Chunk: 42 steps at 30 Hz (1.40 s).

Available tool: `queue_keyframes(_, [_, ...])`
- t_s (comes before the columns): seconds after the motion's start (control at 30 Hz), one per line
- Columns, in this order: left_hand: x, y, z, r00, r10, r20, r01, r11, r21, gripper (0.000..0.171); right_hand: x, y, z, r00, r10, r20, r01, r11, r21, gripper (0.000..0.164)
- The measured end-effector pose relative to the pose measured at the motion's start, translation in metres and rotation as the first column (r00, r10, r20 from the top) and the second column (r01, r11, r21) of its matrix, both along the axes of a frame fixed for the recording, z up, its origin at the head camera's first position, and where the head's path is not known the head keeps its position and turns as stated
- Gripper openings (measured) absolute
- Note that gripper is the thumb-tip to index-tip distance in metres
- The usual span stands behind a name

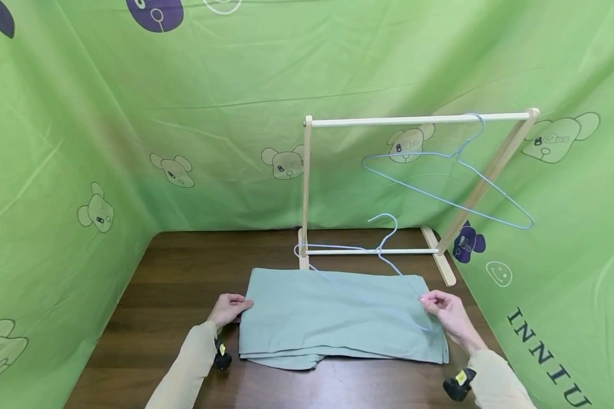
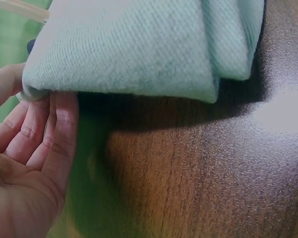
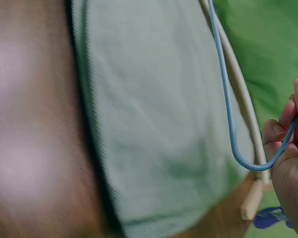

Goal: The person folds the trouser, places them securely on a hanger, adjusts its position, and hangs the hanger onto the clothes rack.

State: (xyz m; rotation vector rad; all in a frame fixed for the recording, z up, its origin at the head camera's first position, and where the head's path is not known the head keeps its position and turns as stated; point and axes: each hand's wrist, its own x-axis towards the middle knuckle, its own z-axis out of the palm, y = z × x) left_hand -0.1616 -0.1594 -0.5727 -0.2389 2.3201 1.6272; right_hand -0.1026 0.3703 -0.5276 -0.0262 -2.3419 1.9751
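Observation:
A folded piece of pale green cloth [image 1: 332,318] lies on the brown table. At its left edge my left hand [image 1: 230,308] pinches the fabric, thumb on top and fingers underneath, as the left wrist view shows along the cloth edge [image 2: 124,59]. My right hand [image 1: 449,315] grips a light blue wire hanger [image 1: 387,241] by the wire near its right end. That hanger overlaps the cloth in the head view, its hook pointing up and back. In the right wrist view the hanger's rounded corner [image 3: 233,144] stands out beside the right hand's fingers [image 3: 288,116].
A wooden rack with a white top rail [image 1: 419,120] stands behind the cloth. Another blue hanger [image 1: 445,199] hangs from the rail's right part. The rack's right foot [image 1: 440,258] rests on the table [image 1: 179,284]. Green printed fabric [image 1: 225,74] walls the back and sides.

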Motion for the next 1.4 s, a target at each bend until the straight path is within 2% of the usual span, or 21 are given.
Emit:
queue_keyframes(0.13, [0.000,-0.001,-0.001,1.000,-0.012,0.000,0.012,1.000,0.004,0.025,0.001,-0.017,-0.011,0.995,-0.025,0.092,0.020,0.998,0.055,0.006])
queue_keyframes(0.33, [-0.002,-0.001,-0.002,1.000,-0.018,-0.001,0.018,1.000,0.011,0.025,0.000,-0.043,-0.020,0.980,-0.023,0.195,0.011,0.998,0.060,0.025])
queue_keyframes(0.5, [-0.003,0.000,-0.002,1.000,-0.026,0.001,0.026,0.999,0.033,0.028,-0.002,-0.056,-0.022,0.974,0.059,0.217,-0.063,0.998,0.013,0.038])
queue_keyframes(0.63, [-0.003,0.000,-0.001,0.999,-0.032,-0.002,0.032,0.998,0.048,0.036,-0.002,-0.062,-0.025,0.966,0.192,0.174,-0.179,0.980,-0.092,0.045])
queue_keyframes(0.7, [-0.003,0.001,0.001,0.999,-0.035,-0.006,0.035,0.998,0.047,0.040,-0.003,-0.065,-0.025,0.949,0.277,0.154,-0.252,0.954,-0.162,0.048])
queue_keyframes(0.8, [-0.001,0.001,0.003,0.999,-0.035,-0.002,0.035,0.998,0.045,0.043,-0.005,-0.069,-0.026,0.904,0.395,0.166,-0.347,0.902,-0.256,0.052])
queue_keyframes(0.87, [0.000,0.001,0.004,0.999,-0.039,0.000,0.039,0.998,0.044,0.044,-0.006,-0.072,-0.025,0.875,0.437,0.209,-0.362,0.876,-0.318,0.051])
queue_keyframes(0.93, [0.000,0.001,0.004,0.999,-0.042,0.001,0.042,0.998,0.045,0.045,-0.008,-0.076,-0.025,0.860,0.443,0.253,-0.342,0.869,-0.357,0.045])
queue_keyframes(1.0, [0.001,0.001,0.004,0.999,-0.039,0.001,0.039,0.998,0.050,0.044,-0.009,-0.081,-0.024,0.867,0.414,0.279,-0.299,0.878,-0.374,0.036])
queue_keyframes(1.07, [0.001,0.001,0.004,0.999,-0.037,-0.003,0.037,0.998,0.050,0.044,-0.010,-0.087,-0.025,0.890,0.362,0.276,-0.252,0.897,-0.364,0.027])
queue_keyframes(1.17, [0.001,0.002,0.003,0.999,-0.032,-0.002,0.032,0.998,0.052,0.042,-0.009,-0.095,-0.029,0.930,0.291,0.223,-0.208,0.919,-0.335,0.017])
queue_keyframes(1.2, [0.001,0.002,0.003,0.999,-0.032,-0.001,0.032,0.998,0.049,0.042,-0.008,-0.097,-0.031,0.943,0.277,0.185,-0.204,0.919,-0.338,0.016])
queue_keyframes(1.27, [0.000,0.002,0.002,1.000,-0.029,0.001,0.029,0.999,0.046,0.041,-0.006,-0.103,-0.033,0.958,0.230,0.169,-0.166,0.932,-0.323,0.013])
queue_keyframes(1.33, [0.000,0.002,0.001,1.000,-0.026,0.002,0.026,0.999,0.047,0.041,-0.005,-0.108,-0.034,0.966,0.172,0.195,-0.106,0.946,-0.307,0.012])
queue_keyframes(1.4, [-0.001,0.001,0.001,1.000,-0.025,-0.001,0.025,0.999,0.046,0.041,-0.005,-0.113,-0.031,0.961,0.118,0.250,-0.042,0.956,-0.289,0.013])
